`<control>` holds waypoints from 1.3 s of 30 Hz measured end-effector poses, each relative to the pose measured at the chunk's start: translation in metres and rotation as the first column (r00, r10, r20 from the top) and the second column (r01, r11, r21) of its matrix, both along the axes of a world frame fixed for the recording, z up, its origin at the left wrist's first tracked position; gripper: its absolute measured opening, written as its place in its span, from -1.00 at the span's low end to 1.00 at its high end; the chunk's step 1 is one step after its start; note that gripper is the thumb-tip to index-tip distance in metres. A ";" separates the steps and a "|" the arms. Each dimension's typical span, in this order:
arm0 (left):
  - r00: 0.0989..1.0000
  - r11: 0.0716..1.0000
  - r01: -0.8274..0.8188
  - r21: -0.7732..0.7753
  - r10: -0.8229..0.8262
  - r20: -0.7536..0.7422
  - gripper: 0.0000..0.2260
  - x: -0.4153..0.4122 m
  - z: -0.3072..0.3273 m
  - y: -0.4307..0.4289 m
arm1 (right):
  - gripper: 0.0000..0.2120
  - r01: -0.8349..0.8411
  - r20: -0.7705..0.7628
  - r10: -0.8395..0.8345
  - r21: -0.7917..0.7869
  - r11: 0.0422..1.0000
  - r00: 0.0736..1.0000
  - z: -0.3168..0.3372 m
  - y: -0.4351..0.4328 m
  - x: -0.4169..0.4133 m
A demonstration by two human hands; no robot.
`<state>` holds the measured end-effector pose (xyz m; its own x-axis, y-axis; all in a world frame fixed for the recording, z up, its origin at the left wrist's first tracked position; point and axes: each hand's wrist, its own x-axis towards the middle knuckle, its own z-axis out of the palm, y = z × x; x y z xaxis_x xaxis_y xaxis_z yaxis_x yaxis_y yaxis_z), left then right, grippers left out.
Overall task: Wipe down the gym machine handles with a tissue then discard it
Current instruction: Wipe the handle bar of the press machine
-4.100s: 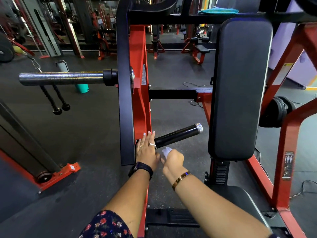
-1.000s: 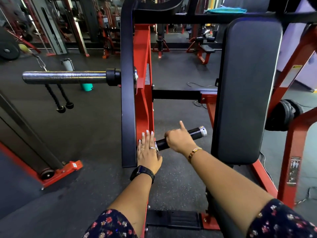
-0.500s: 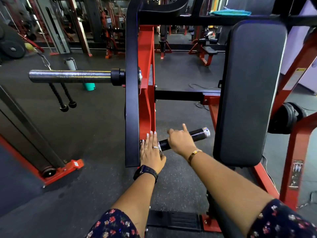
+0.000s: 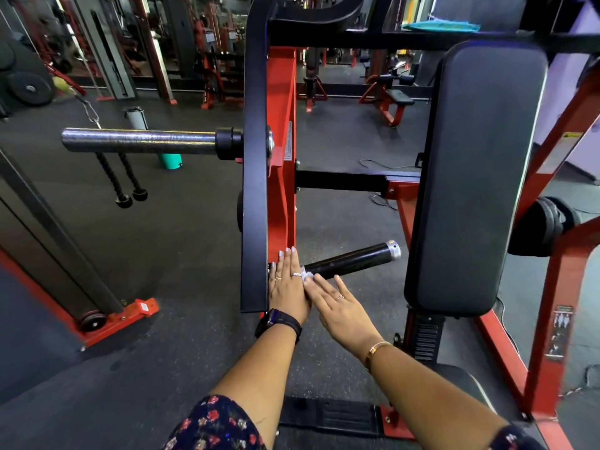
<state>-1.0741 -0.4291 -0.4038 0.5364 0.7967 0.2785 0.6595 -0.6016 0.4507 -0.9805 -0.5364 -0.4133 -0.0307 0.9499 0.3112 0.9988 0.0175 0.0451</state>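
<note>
1. My left hand (image 4: pixel 287 282) lay flat against the machine's red frame (image 4: pixel 281 177), fingers straight and together, right beside the root of the handle (image 4: pixel 352 259).
2. My right hand (image 4: pixel 339 305) was released, with its fingers straight and slightly spread and the fingertips reaching the handle's near end.
3. The tissue (image 4: pixel 306 278) showed only as a small white crumple at the handle's root, between my left forefinger and my right fingertips. I could not tell whether any finger pinched it.
4. The handle was a black bar with a silver cap, slanting up to the right towards the black back pad (image 4: pixel 474 177).
5. A chrome weight peg (image 4: pixel 139 141) stuck out to the left of the black upright arm (image 4: pixel 255 164).
6. A dark watch (image 4: pixel 279 321) circled my left wrist and a gold bracelet (image 4: pixel 376 347) my right.
</note>
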 end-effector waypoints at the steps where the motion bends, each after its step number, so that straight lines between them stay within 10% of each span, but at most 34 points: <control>1: 1.000 1.000 -0.004 -0.012 0.004 -0.005 -0.46 0.000 0.000 0.000 | -0.46 0.012 0.027 -0.011 -0.002 1.000 1.000 0.003 0.004 0.001; 30: 0.983 0.998 0.049 0.045 -0.040 -0.177 -0.21 -0.007 0.006 -0.008 | -0.39 0.480 0.090 -0.498 0.166 0.861 0.863 0.051 -0.003 0.067; 39: 0.983 0.996 0.049 0.073 -0.035 -0.182 -0.29 0.004 0.013 -0.014 | -0.43 0.106 0.183 -0.120 0.085 0.991 0.976 0.018 0.010 0.004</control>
<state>-1.0702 -0.4432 -0.3907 0.6162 0.7522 0.2334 0.6991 -0.6589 0.2778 -0.9765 -0.5263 -0.3948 0.0109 0.9251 0.3797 0.9680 -0.1050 0.2280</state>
